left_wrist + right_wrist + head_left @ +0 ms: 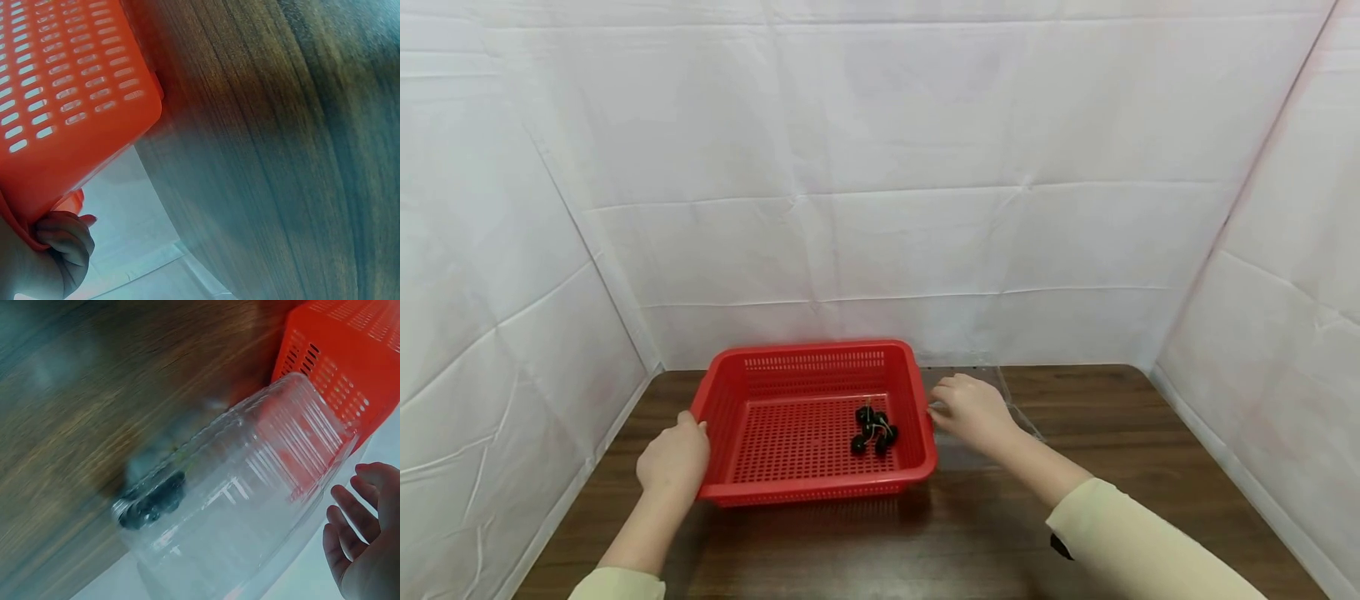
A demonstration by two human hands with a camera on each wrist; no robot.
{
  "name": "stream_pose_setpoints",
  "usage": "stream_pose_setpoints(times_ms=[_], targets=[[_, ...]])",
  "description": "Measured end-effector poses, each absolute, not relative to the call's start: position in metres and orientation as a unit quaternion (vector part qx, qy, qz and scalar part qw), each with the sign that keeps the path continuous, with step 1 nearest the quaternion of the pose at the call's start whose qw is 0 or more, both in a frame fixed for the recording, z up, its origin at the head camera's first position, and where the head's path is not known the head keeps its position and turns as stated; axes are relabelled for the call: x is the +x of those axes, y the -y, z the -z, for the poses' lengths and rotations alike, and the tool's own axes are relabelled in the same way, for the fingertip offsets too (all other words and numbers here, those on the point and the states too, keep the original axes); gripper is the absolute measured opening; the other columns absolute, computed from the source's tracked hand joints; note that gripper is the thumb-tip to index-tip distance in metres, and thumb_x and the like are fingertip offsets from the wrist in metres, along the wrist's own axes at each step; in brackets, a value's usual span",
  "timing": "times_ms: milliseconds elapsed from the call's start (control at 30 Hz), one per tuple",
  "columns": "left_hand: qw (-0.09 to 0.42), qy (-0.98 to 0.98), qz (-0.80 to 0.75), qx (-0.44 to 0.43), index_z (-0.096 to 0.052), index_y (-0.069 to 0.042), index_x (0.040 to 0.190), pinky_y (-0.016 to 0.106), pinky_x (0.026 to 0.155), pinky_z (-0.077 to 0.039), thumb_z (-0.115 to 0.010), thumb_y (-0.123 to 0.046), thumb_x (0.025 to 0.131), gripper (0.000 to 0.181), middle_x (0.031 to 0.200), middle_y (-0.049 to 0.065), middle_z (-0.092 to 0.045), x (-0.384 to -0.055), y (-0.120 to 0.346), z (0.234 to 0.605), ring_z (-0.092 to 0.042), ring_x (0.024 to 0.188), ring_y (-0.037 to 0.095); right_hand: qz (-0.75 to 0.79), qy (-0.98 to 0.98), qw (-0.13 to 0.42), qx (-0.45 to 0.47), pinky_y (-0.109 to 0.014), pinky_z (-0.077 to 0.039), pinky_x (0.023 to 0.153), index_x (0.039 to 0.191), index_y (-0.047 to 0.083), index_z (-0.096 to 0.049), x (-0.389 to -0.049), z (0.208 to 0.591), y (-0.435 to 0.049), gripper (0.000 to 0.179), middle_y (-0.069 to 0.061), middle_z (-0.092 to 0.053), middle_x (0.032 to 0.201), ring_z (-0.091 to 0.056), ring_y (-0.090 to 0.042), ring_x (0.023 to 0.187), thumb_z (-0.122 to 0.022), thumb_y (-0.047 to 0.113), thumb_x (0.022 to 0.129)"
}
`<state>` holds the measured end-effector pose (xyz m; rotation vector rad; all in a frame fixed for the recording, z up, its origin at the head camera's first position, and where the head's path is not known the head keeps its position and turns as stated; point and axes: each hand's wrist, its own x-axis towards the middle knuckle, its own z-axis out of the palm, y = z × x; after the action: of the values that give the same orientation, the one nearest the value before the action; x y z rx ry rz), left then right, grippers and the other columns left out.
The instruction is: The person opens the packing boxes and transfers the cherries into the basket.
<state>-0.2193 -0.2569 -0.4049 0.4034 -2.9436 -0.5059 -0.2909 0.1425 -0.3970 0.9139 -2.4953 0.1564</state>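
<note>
A red plastic basket (808, 487) with slotted walls stands on the left half of the table. Inside it, toward the right, lie several dark cherries (872, 429) with pale stems. My left hand (676, 457) grips the basket's left rim, fingers curled over it, as the left wrist view also shows. Close by the right rim is my right hand (973, 408); in the right wrist view its fingers (350, 528) are loosely bent and hold nothing. Beside the basket is a clear plastic box (250, 481), partly hidden by the right hand in the head view. Dark round fruit (153, 503) shows at one end of it.
The brown wood-grain table (1097, 433) extends right of the box and in front of the basket. White cloth walls (887, 167) enclose the table at the back and on both sides.
</note>
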Motion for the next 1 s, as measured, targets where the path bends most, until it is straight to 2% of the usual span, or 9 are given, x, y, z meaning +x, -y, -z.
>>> stream_pose_setpoints(times_ms=[500, 1000], targets=[[0.061, 0.975, 0.168, 0.131, -0.047, 0.011, 0.099, 0.051, 0.047, -0.046, -0.044, -0.019, 0.103, 0.031, 0.069, 0.027, -0.058, -0.22, 0.257, 0.407, -0.062, 0.062, 0.04, -0.06, 0.919, 0.222, 0.321, -0.031, -0.051, 0.062, 0.083, 0.017, -0.073, -0.287, 0.4, -0.178, 0.011, 0.006, -0.068, 0.082, -0.062, -0.014, 0.076, -0.082, 0.018, 0.077], [0.061, 0.974, 0.172, 0.135, -0.046, 0.011, 0.1, 0.052, 0.05, -0.046, -0.043, -0.019, 0.103, 0.031, 0.073, 0.03, -0.059, -0.22, 0.257, 0.403, -0.063, 0.066, 0.043, -0.055, 0.938, 0.198, 0.279, -0.036, -0.052, 0.065, 0.086, 0.017, -0.073, -0.286, 0.401, -0.21, 0.009, 0.002, -0.069, 0.087, -0.064, -0.018, 0.082, -0.079, 0.018, 0.081]])
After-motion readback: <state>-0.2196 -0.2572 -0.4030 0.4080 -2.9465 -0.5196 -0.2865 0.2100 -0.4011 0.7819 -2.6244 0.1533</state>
